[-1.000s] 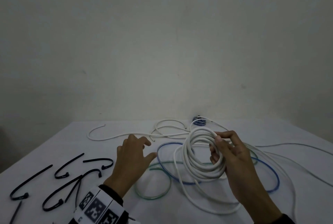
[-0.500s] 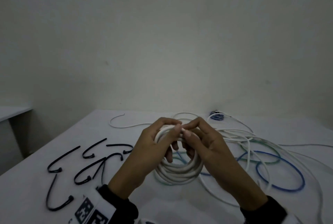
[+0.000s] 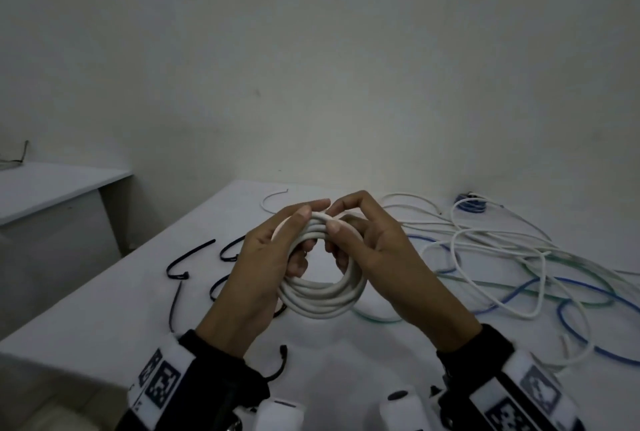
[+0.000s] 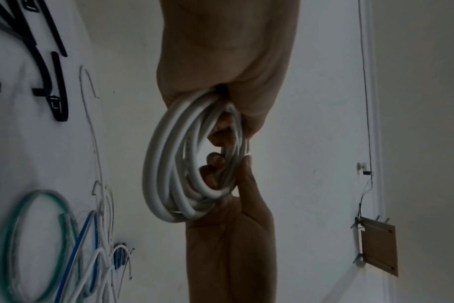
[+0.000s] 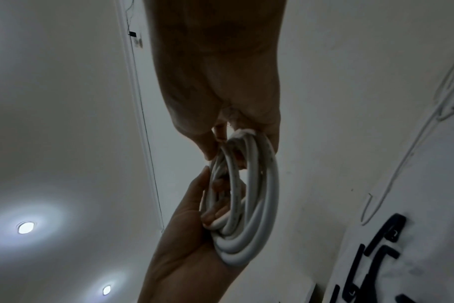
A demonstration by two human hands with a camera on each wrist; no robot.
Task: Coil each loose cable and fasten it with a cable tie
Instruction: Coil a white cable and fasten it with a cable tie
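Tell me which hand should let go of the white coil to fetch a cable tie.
Probably left. The black cable ties lie on the table beside the left hand, while the right hand also grips the white coil and can hold it alone.

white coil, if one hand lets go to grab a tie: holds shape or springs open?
Likely springs somewhat: the white coil has no tie on it, and both the left hand and right hand grip it. The thick, smooth loops look fairly stiff. A cut end at the right hand's fingers would probably flick out first.
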